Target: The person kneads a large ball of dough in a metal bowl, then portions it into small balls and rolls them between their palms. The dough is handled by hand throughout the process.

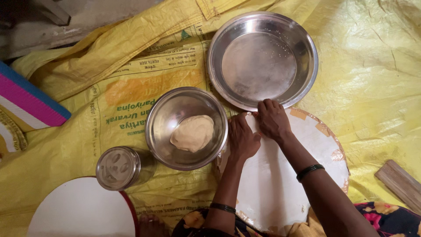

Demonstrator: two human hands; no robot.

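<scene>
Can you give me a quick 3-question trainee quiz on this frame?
1. True or false: the dough lump lies in the wide steel plate.
2. Which thing do both hands touch? A) the lidded steel canister B) the round white board C) the pink striped object
3. Fill in: each wrist wears a black ____.

Key
1. False. It sits in the steel bowl; the plate holds no dough.
2. B. The left hand and right hand press at the board's far edge, beside the bowl.
3. Bangle.
</scene>
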